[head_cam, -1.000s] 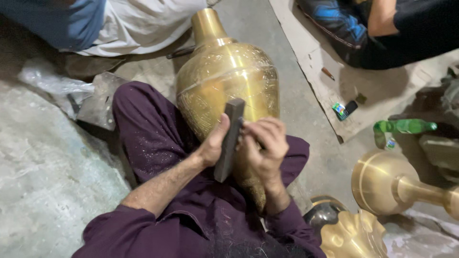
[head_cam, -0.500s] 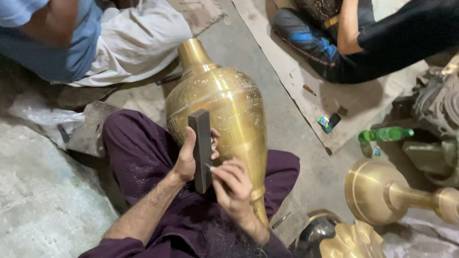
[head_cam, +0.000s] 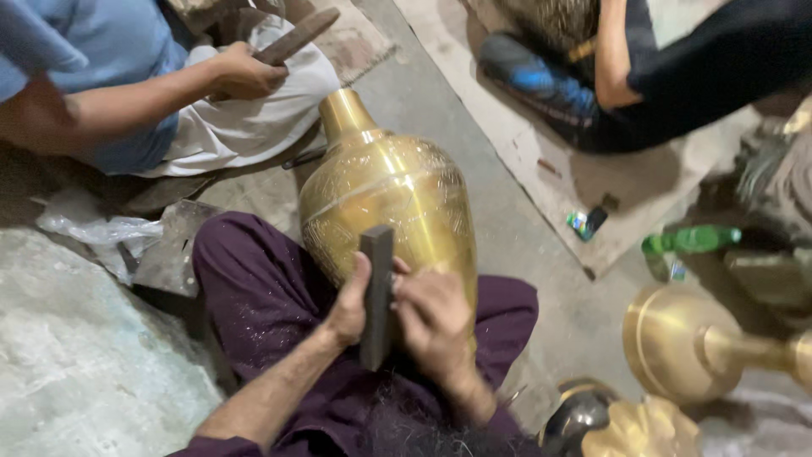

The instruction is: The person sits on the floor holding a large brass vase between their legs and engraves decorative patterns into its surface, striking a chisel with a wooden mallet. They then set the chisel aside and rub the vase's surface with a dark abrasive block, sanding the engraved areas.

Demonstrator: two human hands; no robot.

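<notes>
Where hands (head_cam: 397, 309) clasp the bar (head_cam: 376, 296), the vase (head_cam: 389, 203) base hides.

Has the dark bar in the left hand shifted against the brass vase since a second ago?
Yes. The dark bar, gripped by the left hand, was tilted across the brass vase; now it stands nearly upright.

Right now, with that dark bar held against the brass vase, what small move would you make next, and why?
Probably bring the dark flat bar down onto the brass vase just under the right hand. The left hand has the bar upright in its grip, the right hand's fingertips rest on the engraved wall, and the vase lies steadied across the lap.
</notes>
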